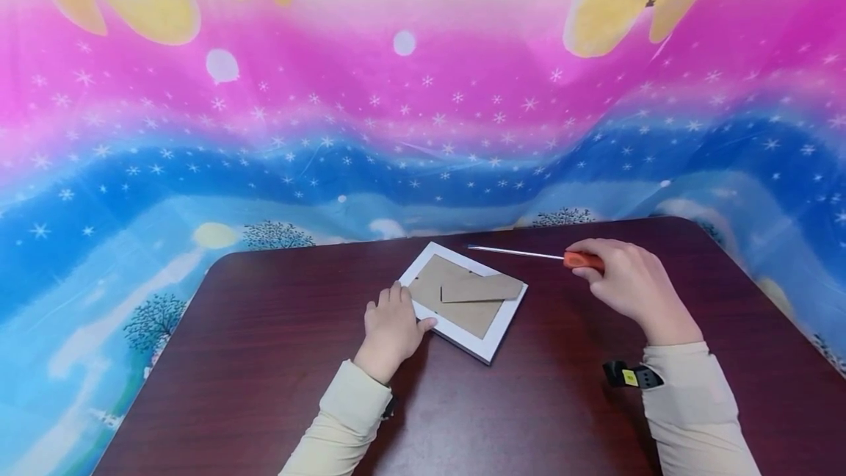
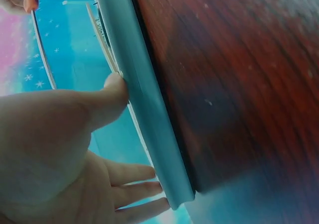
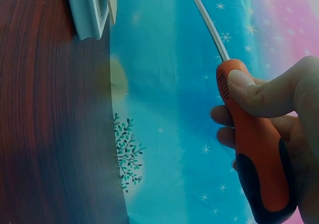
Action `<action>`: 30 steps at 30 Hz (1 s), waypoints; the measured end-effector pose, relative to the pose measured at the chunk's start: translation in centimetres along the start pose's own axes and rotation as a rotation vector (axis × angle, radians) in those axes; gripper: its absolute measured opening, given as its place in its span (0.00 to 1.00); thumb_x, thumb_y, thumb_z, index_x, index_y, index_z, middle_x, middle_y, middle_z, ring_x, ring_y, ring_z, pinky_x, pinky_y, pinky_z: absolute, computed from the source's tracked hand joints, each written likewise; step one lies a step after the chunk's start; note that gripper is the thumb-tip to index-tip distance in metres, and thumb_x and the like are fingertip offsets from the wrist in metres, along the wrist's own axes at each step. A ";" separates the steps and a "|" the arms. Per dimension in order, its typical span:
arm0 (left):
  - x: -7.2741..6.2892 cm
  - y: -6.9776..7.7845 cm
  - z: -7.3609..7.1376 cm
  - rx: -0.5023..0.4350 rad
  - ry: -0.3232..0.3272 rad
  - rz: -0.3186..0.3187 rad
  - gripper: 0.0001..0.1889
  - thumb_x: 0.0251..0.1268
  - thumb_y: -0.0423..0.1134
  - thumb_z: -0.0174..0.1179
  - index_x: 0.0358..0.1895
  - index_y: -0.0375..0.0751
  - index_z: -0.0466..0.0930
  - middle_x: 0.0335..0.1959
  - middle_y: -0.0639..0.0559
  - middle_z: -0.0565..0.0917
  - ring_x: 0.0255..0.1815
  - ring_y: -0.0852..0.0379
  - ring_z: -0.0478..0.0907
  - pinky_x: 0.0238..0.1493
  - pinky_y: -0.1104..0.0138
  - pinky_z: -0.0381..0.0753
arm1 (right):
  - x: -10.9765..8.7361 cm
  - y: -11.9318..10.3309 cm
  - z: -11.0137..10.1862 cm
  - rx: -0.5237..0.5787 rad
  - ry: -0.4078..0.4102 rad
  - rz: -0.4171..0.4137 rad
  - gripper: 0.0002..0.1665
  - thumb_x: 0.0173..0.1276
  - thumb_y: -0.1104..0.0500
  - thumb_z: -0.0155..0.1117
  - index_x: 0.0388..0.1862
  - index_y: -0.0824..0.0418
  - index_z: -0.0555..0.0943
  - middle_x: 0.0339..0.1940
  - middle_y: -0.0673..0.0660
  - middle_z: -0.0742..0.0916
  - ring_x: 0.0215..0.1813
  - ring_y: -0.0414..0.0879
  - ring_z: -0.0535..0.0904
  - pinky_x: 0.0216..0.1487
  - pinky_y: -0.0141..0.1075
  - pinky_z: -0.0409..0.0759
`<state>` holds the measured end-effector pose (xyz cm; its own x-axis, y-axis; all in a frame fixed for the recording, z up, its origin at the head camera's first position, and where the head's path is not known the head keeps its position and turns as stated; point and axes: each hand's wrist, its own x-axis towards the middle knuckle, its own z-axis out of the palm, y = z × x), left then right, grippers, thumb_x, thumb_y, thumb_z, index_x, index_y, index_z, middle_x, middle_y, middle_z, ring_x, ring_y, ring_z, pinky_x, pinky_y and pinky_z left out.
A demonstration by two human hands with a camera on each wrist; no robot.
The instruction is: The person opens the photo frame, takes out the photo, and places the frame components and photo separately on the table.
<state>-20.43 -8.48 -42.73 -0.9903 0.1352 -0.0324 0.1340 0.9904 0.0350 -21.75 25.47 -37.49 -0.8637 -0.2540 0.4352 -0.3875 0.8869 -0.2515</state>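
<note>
A white picture frame [image 1: 452, 328] lies on the table, its brown backing board [image 1: 479, 320] and folded stand leg [image 1: 485, 289] facing up. My left hand [image 1: 392, 325] rests at the frame's near-left corner, fingers extended along one edge. The left thumb [image 2: 117, 87] presses on the rim in the left wrist view. To the right of the frame, my right hand [image 1: 628, 281] grips the orange and black handle of a screwdriver [image 3: 259, 149], the thumb lying along the handle. Its metal shaft points left, the tip near the frame's far edge in the head view.
The dark reddish-brown table [image 1: 264, 358] has a wood grain and rounded far corners. Behind it hangs a pink and blue cloth [image 1: 370, 116] printed with snowflakes and trees. A dark strap device [image 1: 631, 375] sits at the right wrist.
</note>
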 end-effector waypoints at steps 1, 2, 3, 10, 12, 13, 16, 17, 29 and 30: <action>0.0 -0.1 0.1 -0.004 0.000 0.005 0.42 0.67 0.63 0.57 0.69 0.28 0.65 0.69 0.38 0.68 0.67 0.43 0.67 0.59 0.50 0.72 | 0.0 0.0 0.0 0.001 0.005 -0.005 0.17 0.58 0.63 0.74 0.48 0.57 0.86 0.37 0.58 0.88 0.32 0.52 0.78 0.34 0.51 0.76; 0.1 -0.3 0.1 -0.010 0.001 0.011 0.43 0.67 0.63 0.57 0.70 0.28 0.65 0.69 0.38 0.69 0.67 0.43 0.66 0.59 0.50 0.72 | 0.0 -0.1 0.0 0.001 0.009 -0.009 0.17 0.58 0.63 0.74 0.48 0.57 0.86 0.37 0.58 0.88 0.32 0.52 0.78 0.35 0.51 0.76; 0.2 -0.5 0.1 -0.020 0.001 0.018 0.43 0.67 0.63 0.57 0.70 0.29 0.64 0.69 0.38 0.68 0.67 0.43 0.66 0.59 0.50 0.72 | 0.1 -0.1 0.0 0.002 0.015 -0.013 0.17 0.58 0.63 0.74 0.47 0.57 0.86 0.37 0.58 0.88 0.33 0.53 0.79 0.35 0.51 0.76; 0.7 -1.9 0.6 -0.088 -0.007 0.060 0.42 0.66 0.62 0.58 0.73 0.36 0.64 0.74 0.42 0.64 0.72 0.43 0.63 0.66 0.46 0.66 | 0.1 -0.1 0.1 -0.001 0.024 -0.026 0.17 0.57 0.62 0.74 0.47 0.57 0.86 0.38 0.58 0.88 0.34 0.54 0.80 0.36 0.53 0.77; 0.7 -2.1 0.7 -0.089 -0.005 0.067 0.41 0.66 0.62 0.58 0.73 0.37 0.64 0.75 0.42 0.63 0.72 0.43 0.63 0.67 0.45 0.65 | 0.0 -0.1 0.2 -0.003 0.023 -0.025 0.17 0.57 0.62 0.74 0.47 0.57 0.86 0.38 0.58 0.88 0.34 0.54 0.80 0.36 0.53 0.77; 0.7 -2.2 0.7 -0.088 0.004 0.073 0.41 0.65 0.62 0.59 0.73 0.36 0.65 0.75 0.42 0.64 0.72 0.42 0.64 0.66 0.45 0.66 | 0.0 -0.1 0.2 -0.004 0.023 -0.025 0.17 0.57 0.62 0.74 0.47 0.57 0.86 0.37 0.58 0.88 0.34 0.54 0.80 0.36 0.53 0.77; 0.7 -2.1 0.7 -0.074 0.029 0.082 0.41 0.65 0.61 0.59 0.72 0.35 0.66 0.73 0.41 0.66 0.70 0.42 0.66 0.65 0.45 0.67 | 0.0 -0.1 0.2 -0.005 0.022 -0.024 0.17 0.57 0.62 0.74 0.47 0.57 0.86 0.37 0.58 0.88 0.34 0.54 0.80 0.36 0.53 0.77; 0.7 -2.0 0.7 -0.069 0.039 0.083 0.41 0.65 0.61 0.60 0.71 0.35 0.67 0.73 0.41 0.67 0.69 0.41 0.67 0.64 0.45 0.68 | 0.0 0.0 0.2 -0.005 0.022 -0.024 0.17 0.57 0.62 0.74 0.47 0.57 0.86 0.37 0.58 0.88 0.34 0.54 0.80 0.36 0.53 0.77; 0.0 -0.4 0.7 0.040 0.129 0.010 0.42 0.59 0.65 0.63 0.61 0.29 0.74 0.58 0.41 0.77 0.53 0.44 0.76 0.51 0.54 0.76 | 0.0 0.0 0.2 -0.007 0.010 -0.025 0.17 0.57 0.63 0.74 0.47 0.57 0.86 0.38 0.58 0.88 0.33 0.53 0.79 0.35 0.51 0.77; 0.0 -0.2 0.7 0.047 0.131 0.000 0.42 0.59 0.66 0.63 0.60 0.29 0.75 0.56 0.41 0.77 0.52 0.44 0.76 0.51 0.54 0.76 | 0.1 0.0 0.2 -0.008 0.010 -0.025 0.17 0.57 0.63 0.74 0.48 0.57 0.86 0.38 0.58 0.88 0.33 0.52 0.79 0.35 0.51 0.77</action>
<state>-20.41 -8.67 -43.48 -0.9863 0.1326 0.0983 0.1321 0.9912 -0.0116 -21.87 25.40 -37.65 -0.8506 -0.2725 0.4498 -0.4064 0.8834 -0.2334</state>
